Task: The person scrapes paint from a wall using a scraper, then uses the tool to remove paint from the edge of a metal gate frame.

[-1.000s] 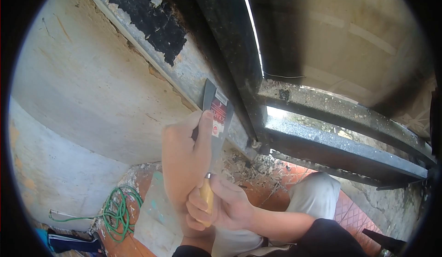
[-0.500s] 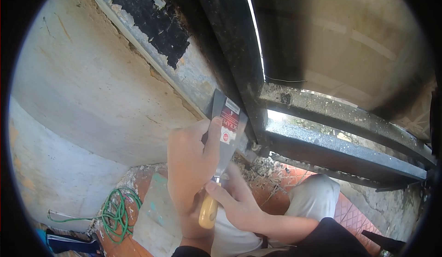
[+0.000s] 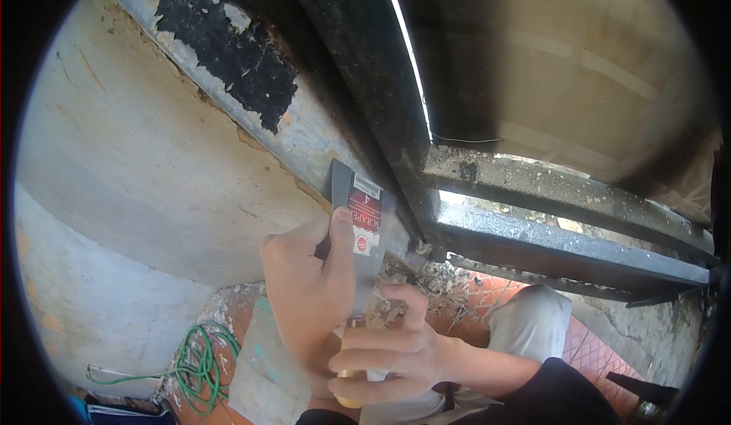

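A wide paint scraper (image 3: pixel 367 231) with a red and white label on its metal blade points up toward the metal door frame (image 3: pixel 308 147). My left hand (image 3: pixel 308 284) grips the scraper's blade, its thumb pressed flat beside the label. Around the wooden handle (image 3: pixel 349 394), the fingers of my right hand (image 3: pixel 396 349) are wrapped, with the index finger lifted away near the blade's base. The blade's edge lies over the frame; whether it touches cannot be seen. Higher up on the frame is a ragged patch of black paint (image 3: pixel 228 52).
At left is a stained, pale wall (image 3: pixel 145 151). A coiled green cord (image 3: pixel 202 368) lies on the floor beside a paint-spotted board (image 3: pixel 263 364). Paint flakes (image 3: pixel 449 292) litter the red tiles. Dark metal gate bars (image 3: pixel 571 242) run across the right side.
My right hand has shifted its hold, its fingers now curled around the handle instead of the thumb lying on it. The scraper and my left hand sit slightly further left and lower.
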Demonstrator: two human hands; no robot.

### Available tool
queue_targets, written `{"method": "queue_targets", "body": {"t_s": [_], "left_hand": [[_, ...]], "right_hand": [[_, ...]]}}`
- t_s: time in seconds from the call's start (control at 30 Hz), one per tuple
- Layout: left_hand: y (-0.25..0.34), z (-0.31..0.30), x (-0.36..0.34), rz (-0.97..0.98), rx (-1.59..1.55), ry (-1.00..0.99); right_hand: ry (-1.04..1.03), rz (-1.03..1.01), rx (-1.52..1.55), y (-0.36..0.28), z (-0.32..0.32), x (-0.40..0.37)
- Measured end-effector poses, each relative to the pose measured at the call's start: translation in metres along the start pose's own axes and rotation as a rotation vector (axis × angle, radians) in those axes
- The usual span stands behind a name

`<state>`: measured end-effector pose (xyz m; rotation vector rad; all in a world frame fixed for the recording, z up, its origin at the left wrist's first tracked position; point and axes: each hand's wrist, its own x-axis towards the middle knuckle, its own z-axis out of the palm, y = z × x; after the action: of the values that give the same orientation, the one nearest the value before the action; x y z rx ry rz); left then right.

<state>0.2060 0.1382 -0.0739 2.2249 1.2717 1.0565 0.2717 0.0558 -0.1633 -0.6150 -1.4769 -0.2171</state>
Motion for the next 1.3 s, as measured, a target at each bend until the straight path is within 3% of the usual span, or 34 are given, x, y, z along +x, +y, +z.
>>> {"method": "queue_targets", "body": {"t_s": [0.13, 0.2, 0.37, 0.43, 0.47, 0.53, 0.6, 0.67, 0.8, 0.87, 1.0, 1.07, 1.3], "left_hand": [[-0.001, -0.001, 0.0, -0.057, -0.056, -0.017], [-0.002, -0.002, 0.001, -0.058, -0.126, -0.01], [-0.014, -0.002, 0.001, -0.011, -0.313, 0.019], [-0.013, -0.003, -0.002, 0.085, -0.606, 0.107], [-0.012, 0.0, -0.003, 0.082, -0.6, 0.107], [-0.012, 0.012, -0.002, 0.23, -0.679, 0.401], [-0.031, 0.026, 0.002, 0.174, -0.592, 0.455], [-0.062, 0.045, 0.015, 0.567, -0.521, 0.708], [-0.074, 0.062, 0.008, 0.747, -0.347, 0.824], [-0.087, 0.072, 0.01, 0.883, 0.031, 0.878], [-0.083, 0.08, 0.015, 0.879, 0.033, 0.909], [-0.082, 0.083, 0.012, 0.855, 0.045, 0.934], [-0.075, 0.085, 0.009, 0.815, 0.066, 0.999]], "right_hand": [[-0.148, -0.104, 0.188, 0.002, 0.0, 0.01], [-0.361, -0.128, 0.214, 0.004, 0.004, 0.009], [-0.186, -0.22, 0.227, 0.006, 0.007, 0.024], [-0.065, -0.283, 0.291, 0.001, 0.004, 0.037], [-0.062, -0.281, 0.296, 0.006, 0.005, 0.039], [-0.071, -0.3, 0.234, 0.017, 0.009, 0.041], [-0.115, -0.267, 0.249, 0.015, 0.009, 0.045], [-0.149, -0.243, 0.263, 0.012, 0.007, 0.05], [-0.018, -0.236, 0.336, 0.009, 0.003, 0.055], [-0.003, -0.193, 0.296, 0.008, -0.002, 0.058], [-0.005, -0.228, 0.474, -0.007, -0.01, 0.066], [0.126, -0.249, 0.52, -0.007, -0.006, 0.067], [0.096, -0.206, 0.49, -0.011, -0.011, 0.066]]}}
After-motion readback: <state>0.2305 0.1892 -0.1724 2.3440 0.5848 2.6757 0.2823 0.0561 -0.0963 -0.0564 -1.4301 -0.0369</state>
